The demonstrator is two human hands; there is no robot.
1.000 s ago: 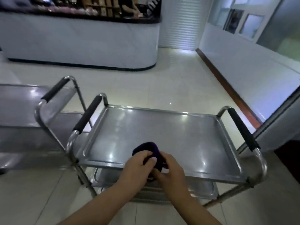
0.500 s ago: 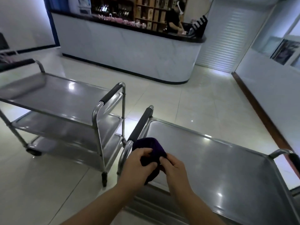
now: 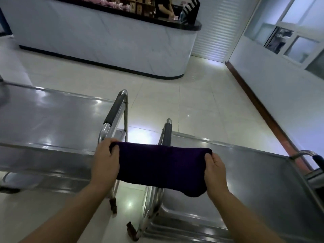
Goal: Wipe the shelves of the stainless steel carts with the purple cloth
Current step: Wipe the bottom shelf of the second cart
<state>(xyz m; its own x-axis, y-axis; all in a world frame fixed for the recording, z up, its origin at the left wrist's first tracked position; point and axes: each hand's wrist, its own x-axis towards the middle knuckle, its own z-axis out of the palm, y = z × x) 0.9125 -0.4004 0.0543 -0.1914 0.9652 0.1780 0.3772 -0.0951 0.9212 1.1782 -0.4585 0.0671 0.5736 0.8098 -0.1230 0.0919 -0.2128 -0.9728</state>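
Observation:
The purple cloth [image 3: 161,165] is stretched out wide in the air between my two hands, over the gap between two stainless steel carts. My left hand [image 3: 105,162] grips its left end and my right hand [image 3: 214,171] pinches its right end. The left cart [image 3: 43,123] shows its flat top shelf and a black-padded handle [image 3: 114,109]. The right cart [image 3: 254,176] shows its top shelf, a lower shelf [image 3: 184,216] under it, and a black-padded handle [image 3: 167,132] on its left end.
A long white counter with a dark top [image 3: 108,37] curves across the back, with a person [image 3: 163,7] behind it. A white wall with a brown skirting [image 3: 263,106] runs along the right. Pale floor tiles [image 3: 192,106] lie beyond the carts.
The cloth was bunched up between my hands. Now my hands have moved apart and the cloth is spread out between them. The view has shifted toward the gap between the carts.

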